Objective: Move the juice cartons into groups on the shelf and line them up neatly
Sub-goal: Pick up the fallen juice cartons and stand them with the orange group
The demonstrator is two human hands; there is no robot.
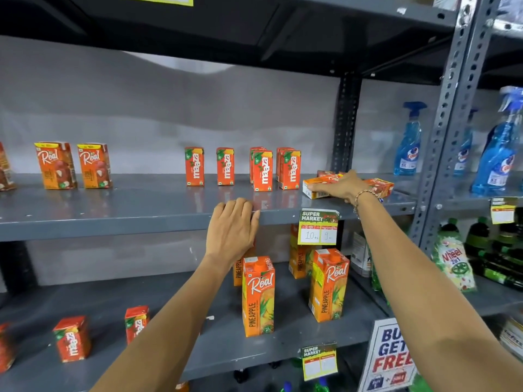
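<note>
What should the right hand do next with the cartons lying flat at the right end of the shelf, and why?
Probably stand the nearest lying carton upright. The right hand rests on it, while the Maaza cartons beside it stand upright. The left hand only rests on the shelf edge.

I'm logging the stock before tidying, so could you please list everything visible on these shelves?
Maaza cartons: about six upright, orange-red, middle shelf centre; three more on lower shelf left.
Small Real cartons: two, orange, middle shelf left.
Fallen cartons: at least two, orange, lying at middle shelf right.
Pineapple cartons: four visible, orange, lower shelf.
Spray bottles: three, blue, right bay.
Price tag: one, yellow-green, middle shelf edge.
Left hand: on shelf edge, holding nothing.
Right hand: on the fallen cartons.
</note>
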